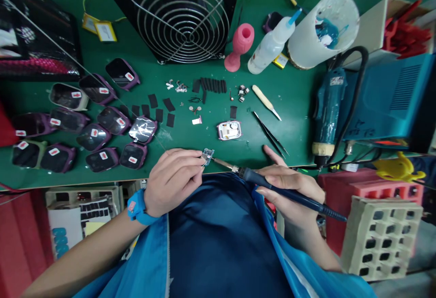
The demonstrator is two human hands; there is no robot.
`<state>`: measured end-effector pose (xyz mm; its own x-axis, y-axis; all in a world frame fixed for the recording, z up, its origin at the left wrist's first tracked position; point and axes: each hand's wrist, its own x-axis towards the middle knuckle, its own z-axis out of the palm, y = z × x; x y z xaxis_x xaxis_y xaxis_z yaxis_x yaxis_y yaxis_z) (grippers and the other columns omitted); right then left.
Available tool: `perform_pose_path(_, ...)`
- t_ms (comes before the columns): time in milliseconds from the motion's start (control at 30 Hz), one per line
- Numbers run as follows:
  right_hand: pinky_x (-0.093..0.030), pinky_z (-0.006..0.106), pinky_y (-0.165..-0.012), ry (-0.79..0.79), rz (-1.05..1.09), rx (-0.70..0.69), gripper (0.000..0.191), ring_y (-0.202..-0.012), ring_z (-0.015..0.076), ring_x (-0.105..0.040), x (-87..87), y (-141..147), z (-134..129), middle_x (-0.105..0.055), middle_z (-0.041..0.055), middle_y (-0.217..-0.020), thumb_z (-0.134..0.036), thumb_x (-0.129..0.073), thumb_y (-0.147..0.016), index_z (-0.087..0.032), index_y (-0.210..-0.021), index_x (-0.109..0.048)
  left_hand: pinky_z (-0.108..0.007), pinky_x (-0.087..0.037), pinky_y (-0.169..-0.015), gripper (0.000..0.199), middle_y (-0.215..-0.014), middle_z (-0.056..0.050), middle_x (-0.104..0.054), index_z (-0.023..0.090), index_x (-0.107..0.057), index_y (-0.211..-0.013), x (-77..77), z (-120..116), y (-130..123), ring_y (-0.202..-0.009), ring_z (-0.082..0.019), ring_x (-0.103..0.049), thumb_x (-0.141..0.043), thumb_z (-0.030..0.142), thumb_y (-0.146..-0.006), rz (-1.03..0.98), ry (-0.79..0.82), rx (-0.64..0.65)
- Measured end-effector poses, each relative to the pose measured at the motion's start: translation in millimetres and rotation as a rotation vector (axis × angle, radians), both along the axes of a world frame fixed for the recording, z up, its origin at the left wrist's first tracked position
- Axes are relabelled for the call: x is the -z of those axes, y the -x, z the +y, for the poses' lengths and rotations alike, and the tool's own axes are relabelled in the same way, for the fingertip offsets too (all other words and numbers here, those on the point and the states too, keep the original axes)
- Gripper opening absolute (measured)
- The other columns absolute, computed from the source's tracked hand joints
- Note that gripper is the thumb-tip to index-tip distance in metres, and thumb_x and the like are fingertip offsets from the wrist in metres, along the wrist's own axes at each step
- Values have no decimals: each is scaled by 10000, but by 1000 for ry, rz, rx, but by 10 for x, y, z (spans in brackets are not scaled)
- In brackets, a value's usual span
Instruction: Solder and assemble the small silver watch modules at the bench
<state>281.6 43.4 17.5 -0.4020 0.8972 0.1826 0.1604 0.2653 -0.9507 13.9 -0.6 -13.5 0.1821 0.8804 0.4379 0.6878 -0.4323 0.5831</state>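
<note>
Two bare hands on my feed. Left hand [177, 176]: fingers bunched, pinching a small silvery rectangular circuit board [208, 153] at the near table edge, low centre. Right hand [294, 193]: curled around a slim dark-blue soldering iron [272, 185], one finger sticking out; metal tip at the board, contact I can't confirm.

Clock from the board: 1–2 o'clock, an open rounded-rectangular watch case [229, 131], pale inside; 2–3, slim dark metal tweezers [270, 134]; 9–10, glossy purple-rimmed watch cases [114, 121] with red-arrow stickers; 12, a black fan with a ringed wire guard [185, 30]; 1, a smooth pink waisted stand [240, 46].

Surface I've got: smooth green tabletop [299, 100], faintly scuffed. Room: cream gridded tray [381, 239] at 4, below table level.
</note>
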Motion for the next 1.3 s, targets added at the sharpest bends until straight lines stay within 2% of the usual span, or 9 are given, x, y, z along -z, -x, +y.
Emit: perform_pose_path(1300,-435,710,-1184,6,26,26,279,-795,230,-806,16,-3,-11,-828,2,-934,-94,-842,-794,-248,-998,-732,-370,-625,-806,248,-914,-35,-788,186,-656,-911,4,-17,6,-942,-231,-778,-723,-26,-802,-5,6,2)
